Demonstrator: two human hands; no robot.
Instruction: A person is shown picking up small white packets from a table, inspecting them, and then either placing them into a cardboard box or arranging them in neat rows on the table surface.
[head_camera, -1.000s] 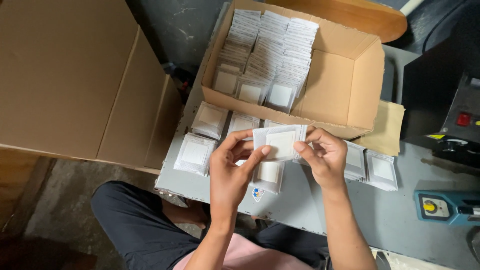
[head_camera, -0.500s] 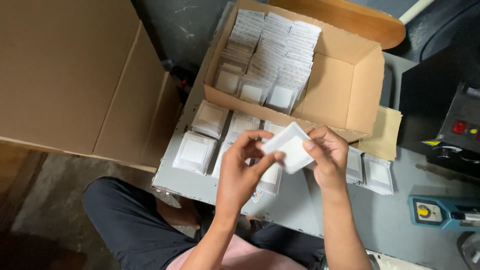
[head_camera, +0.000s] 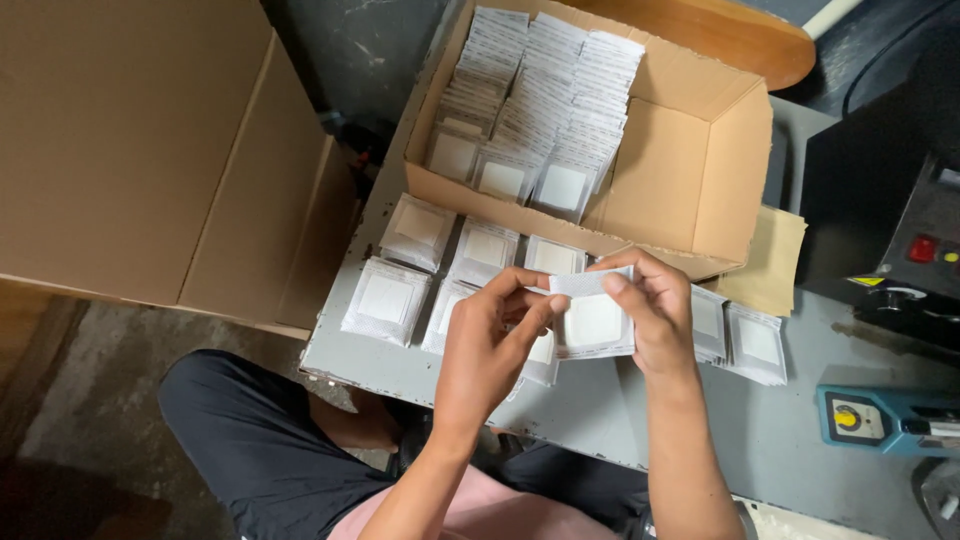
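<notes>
Near the middle of the frame, both hands met over the grey table (head_camera: 720, 420). The left hand (head_camera: 490, 345) and the right hand (head_camera: 650, 310) were each closed in a pinch on one white packet (head_camera: 592, 322), a flat sachet with a paler square showing through it. The left thumb and fingertips held its left edge, and the right fingers curled over its top right corner, so the packet hung just above the table rather than on it.

Directly behind it, across the centre, lay loose stacks of similar packets (head_camera: 390, 300), some leaning and overlapping. In the upper middle stood an open cardboard box (head_camera: 690, 180) with packets filed on edge in rows, filling its left part only.

The hold looked light and sat only at the edges. A slack pinch on thin, smooth film could have let the packet slide out and drop among the stacks, where it would have been hard to tell from the others. A careless wrist could also have nudged the leaning stacks toward the near table edge in the lower left. The standing rows in the box had bare space on their right and could have toppled that way.
</notes>
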